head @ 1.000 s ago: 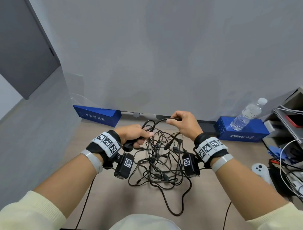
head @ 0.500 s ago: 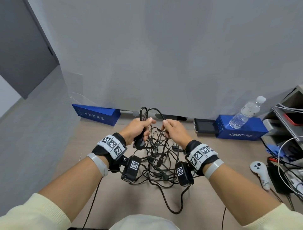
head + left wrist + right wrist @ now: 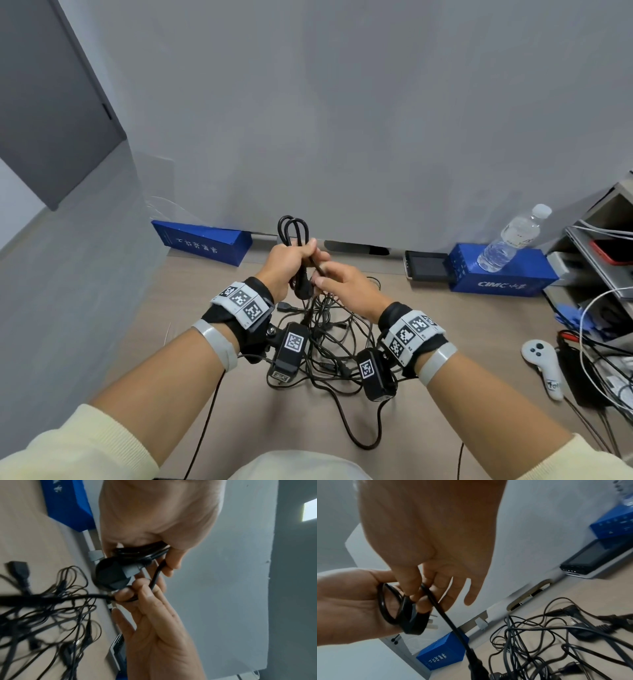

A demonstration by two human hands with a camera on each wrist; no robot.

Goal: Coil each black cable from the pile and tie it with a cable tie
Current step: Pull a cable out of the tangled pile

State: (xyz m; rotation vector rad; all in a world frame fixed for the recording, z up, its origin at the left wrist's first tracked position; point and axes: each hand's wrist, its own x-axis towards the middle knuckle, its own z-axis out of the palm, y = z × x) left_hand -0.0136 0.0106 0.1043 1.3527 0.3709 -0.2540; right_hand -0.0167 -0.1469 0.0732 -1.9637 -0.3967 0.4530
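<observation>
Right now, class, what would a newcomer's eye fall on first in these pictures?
First, the two hands raised mid-frame: the left hand grips a few loops of black power cable with its plug, while the right hand pinches the next stretch. Below them a tangled cable pile sprawls across the table. At the far right, a water bottle lies on a blue box.

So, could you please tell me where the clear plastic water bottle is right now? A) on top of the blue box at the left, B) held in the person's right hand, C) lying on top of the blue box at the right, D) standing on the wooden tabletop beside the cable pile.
C: the clear plastic water bottle lies tilted on the blue box at the right, clear of both hands.
</observation>
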